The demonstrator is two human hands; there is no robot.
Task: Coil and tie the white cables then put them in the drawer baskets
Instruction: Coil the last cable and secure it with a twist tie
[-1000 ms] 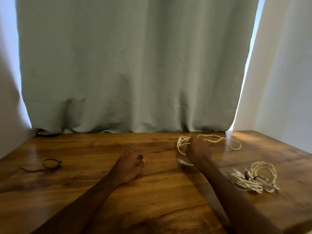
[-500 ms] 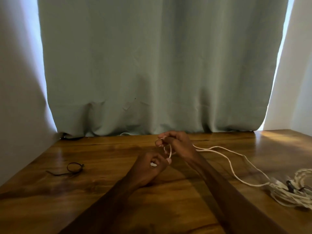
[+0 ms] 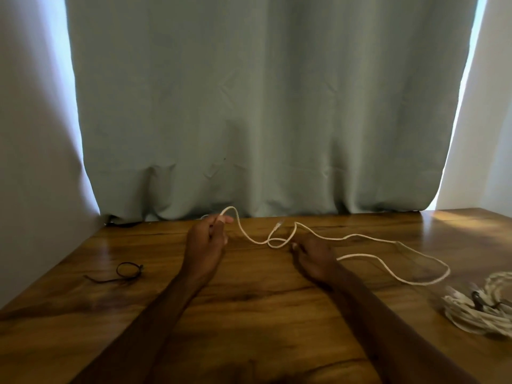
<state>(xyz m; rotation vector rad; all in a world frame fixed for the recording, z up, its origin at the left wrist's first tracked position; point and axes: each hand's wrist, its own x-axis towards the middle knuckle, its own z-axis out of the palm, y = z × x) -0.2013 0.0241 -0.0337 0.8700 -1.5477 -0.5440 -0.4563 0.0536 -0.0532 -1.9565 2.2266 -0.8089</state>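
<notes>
— Where is the long thin white cable?
— Uncoiled across the brown wooden table. The left hand pinches it near one end, raised off the wood. A small loop and the plug end sit between the hands.
— And the right hand?
— Knuckles up, low over the table, apart from the left. A strand comes out from under it, but I cannot tell whether it grips.
— The edges?
— A coiled white cable bundle with a dark tie lies at the right edge, and a black looped tie lies well to the left. Wood grain shows between the forearms. A grey-green curtain hangs behind, with white walls either side.
</notes>
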